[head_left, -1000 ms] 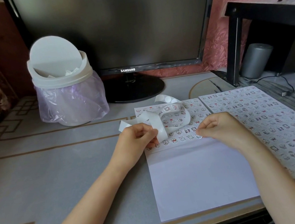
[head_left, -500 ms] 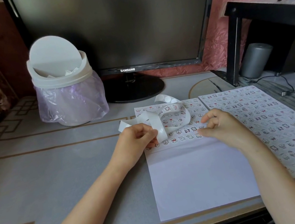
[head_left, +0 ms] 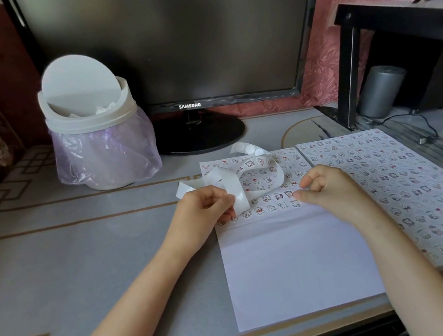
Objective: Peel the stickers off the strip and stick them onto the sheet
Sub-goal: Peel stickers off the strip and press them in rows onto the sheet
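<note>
A white sheet [head_left: 295, 267] lies on the desk before me, its upper part covered in rows of small cartoon stickers. Over those rows curls a white sticker strip [head_left: 256, 175], looped and partly stripped. My left hand [head_left: 206, 208] pinches the strip near its loose end at the sheet's left edge. My right hand [head_left: 326, 188] rests on the right end of the lowest sticker rows, thumb tip pressed on the paper and fingers curled. Whether a sticker lies under the thumb is hidden.
A stack of sheets fully covered in stickers [head_left: 405, 189] lies to the right. A white swing-lid bin [head_left: 96, 130] with a purple bag stands at the back left, next to a black monitor [head_left: 172, 41]. A black shelf [head_left: 401, 20] with a grey speaker [head_left: 380, 91] is at the right.
My right hand lifted its fingers briefly, then pressed down again on the end of the lowest sticker rows. My left hand and the strip have barely moved.
</note>
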`<state>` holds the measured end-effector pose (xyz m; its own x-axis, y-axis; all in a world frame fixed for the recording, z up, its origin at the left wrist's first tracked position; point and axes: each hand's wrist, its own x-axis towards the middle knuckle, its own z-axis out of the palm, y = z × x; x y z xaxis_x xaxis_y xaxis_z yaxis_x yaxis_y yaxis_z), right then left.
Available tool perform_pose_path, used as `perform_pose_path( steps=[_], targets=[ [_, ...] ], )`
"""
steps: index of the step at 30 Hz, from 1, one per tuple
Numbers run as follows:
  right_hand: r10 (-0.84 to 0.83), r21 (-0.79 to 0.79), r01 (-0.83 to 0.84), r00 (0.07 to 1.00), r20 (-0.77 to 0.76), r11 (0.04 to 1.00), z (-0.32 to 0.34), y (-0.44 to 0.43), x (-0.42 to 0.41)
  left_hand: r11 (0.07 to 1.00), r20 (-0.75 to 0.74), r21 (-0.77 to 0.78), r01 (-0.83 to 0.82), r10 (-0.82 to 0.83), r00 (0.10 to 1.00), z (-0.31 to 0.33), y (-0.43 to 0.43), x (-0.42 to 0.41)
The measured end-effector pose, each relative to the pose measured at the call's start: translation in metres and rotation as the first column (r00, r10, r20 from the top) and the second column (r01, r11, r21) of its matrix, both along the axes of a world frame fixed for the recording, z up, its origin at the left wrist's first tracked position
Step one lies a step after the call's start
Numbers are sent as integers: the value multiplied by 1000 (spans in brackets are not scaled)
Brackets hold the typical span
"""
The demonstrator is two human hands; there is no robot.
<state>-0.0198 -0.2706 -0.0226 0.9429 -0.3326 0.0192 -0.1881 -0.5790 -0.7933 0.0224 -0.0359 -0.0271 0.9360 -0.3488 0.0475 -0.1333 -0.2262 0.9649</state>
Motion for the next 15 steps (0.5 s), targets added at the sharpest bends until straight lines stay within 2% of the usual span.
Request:
perform_pose_path(
  steps=[8,15],
  targets=[
    [79,67,-74,994,-79,995,8,-3,-3,1000,-8,5,0,0,1000,-1,0,0],
    [79,38,-78,996,-45,996,5,-4,-2,1000,-13,-17,1,-2,1000,1,0,0]
  ],
)
